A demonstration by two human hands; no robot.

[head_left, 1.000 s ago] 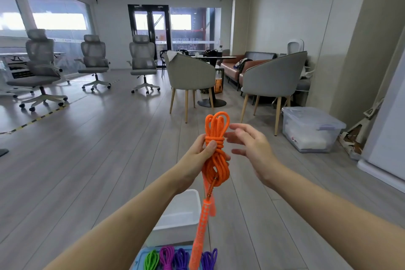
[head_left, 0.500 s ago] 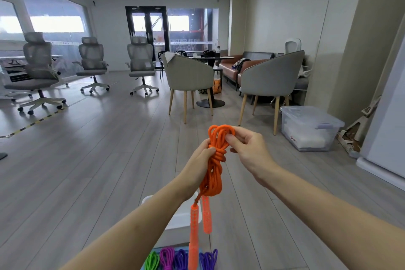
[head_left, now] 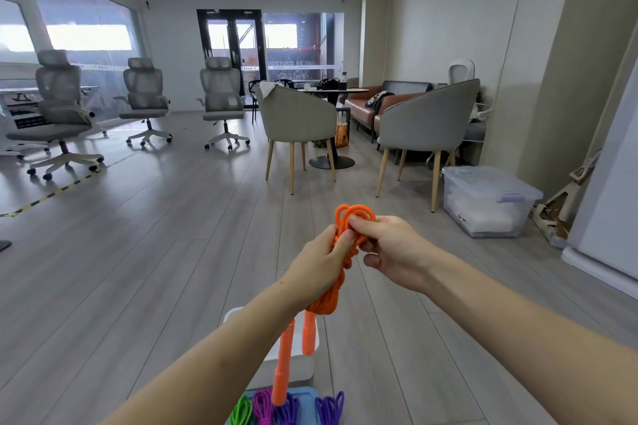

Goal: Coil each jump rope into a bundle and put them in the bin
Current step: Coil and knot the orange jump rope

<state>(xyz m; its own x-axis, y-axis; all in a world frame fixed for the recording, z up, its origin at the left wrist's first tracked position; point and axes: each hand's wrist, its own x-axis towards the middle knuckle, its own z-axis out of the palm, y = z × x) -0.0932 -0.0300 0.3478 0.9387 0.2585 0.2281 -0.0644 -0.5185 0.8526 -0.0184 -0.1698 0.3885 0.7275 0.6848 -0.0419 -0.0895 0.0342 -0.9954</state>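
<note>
— Orange cord, is that the one being worked?

— Yes. The orange jump rope is held up in mid-air in front of the person, coiled into a bundle. The left hand is closed round the middle of the coil; the right hand pinches the loops at the top between thumb and fingers.

— Can you see the whole rope?

— No. The left palm hides the middle of the bundle, and the right fingers cover part of the top loops. Two orange handles hang below, one longer than the other in this view.

— And the bin?

— A white bin sits on the floor under the hands, mostly hidden by the left forearm and the handles; I cannot see inside it. Just nearer, a blue tray is cut off by the bottom edge, with a green rope and purple ropes on it, only partly shown.

— Any writing?

— White lettering runs across the glass by the dark doors, too small to read. The clear lidded tub by the right wall has a small mark on its side, also illegible.
</note>
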